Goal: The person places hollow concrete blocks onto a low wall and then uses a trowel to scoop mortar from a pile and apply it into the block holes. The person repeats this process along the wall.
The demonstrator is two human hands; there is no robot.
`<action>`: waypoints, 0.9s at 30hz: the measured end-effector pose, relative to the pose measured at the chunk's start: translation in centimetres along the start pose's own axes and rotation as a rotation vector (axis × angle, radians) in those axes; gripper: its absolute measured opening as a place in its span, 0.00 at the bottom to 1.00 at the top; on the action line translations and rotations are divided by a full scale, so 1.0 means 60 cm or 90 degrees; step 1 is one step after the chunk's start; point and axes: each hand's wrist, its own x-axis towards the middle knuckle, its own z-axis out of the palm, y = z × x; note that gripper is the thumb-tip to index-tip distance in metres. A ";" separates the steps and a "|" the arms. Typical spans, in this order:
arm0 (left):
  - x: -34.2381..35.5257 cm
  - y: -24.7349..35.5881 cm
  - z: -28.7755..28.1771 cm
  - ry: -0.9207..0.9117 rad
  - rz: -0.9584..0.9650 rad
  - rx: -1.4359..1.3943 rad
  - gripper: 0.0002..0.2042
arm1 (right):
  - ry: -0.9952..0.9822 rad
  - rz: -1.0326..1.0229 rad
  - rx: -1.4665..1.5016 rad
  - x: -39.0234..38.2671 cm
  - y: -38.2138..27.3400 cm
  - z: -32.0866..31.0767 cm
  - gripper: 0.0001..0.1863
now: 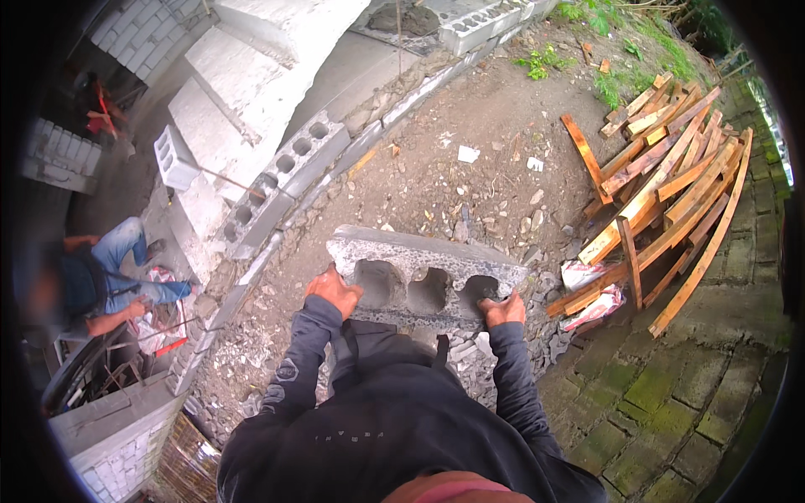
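Observation:
A grey concrete hollow block (402, 289) is in front of my body, its three round holes facing up toward me. My left hand (334, 292) grips its left end, the fingers over the edge beside the left hole. On the opposite end my right hand (503, 310) is closed, with the thumb near the right hole. Both forearms in dark sleeves come up from below. Rubble and broken bits of concrete lie beneath and around the block; whether it touches them I cannot tell.
A low wall of hollow blocks (289, 168) runs along the left, with a loose block (174, 158) beyond it. Concrete steps (226, 80) rise behind. A seated person (109, 277) is at far left, another farther back. Stacked lumber (662, 193) lies right, beside mossy paving (671, 411).

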 end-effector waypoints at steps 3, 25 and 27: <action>0.185 0.103 -0.006 -0.076 0.015 0.014 0.28 | 0.071 0.021 0.003 0.139 -0.045 -0.021 0.47; 1.194 0.597 -0.121 -0.014 -0.146 -0.107 0.23 | -0.042 -0.121 -0.300 1.279 -0.706 -0.198 0.44; 1.283 0.627 -0.095 -0.018 -0.198 -0.113 0.23 | -0.090 -0.111 -0.327 1.408 -0.749 -0.179 0.44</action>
